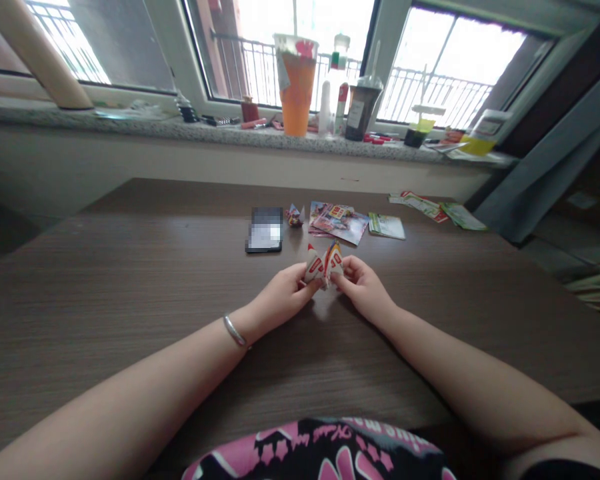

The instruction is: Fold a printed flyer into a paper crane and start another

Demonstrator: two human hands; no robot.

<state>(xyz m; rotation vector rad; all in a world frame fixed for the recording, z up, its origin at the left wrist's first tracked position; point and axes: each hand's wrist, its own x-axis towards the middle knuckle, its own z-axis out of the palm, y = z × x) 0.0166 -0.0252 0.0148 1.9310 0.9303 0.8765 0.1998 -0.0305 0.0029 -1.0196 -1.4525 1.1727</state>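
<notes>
Between my two hands is a folded paper piece (pixel 316 265), white with red print and pointed flaps that spread apart in a V. My left hand (pixel 291 288) pinches its left side, thumb in front. On its right side, my right hand (pixel 363 283) grips with thumb and fingers. The fingertips behind the paper are partly hidden. Just beyond it stands a small folded paper figure (pixel 295 217) with pointed tips. Colourful printed sheets (pixel 340 222) lie in a pile to the right of that figure.
A dark tablet or phone (pixel 265 230), its screen blurred out, lies left of the small figure. Green-and-white cards (pixel 387 226) and packets (pixel 463 216) are at the right. On the windowsill (pixel 220 133) stand an orange drink cup (pixel 297 87), a dark cup (pixel 363 110) and bottles.
</notes>
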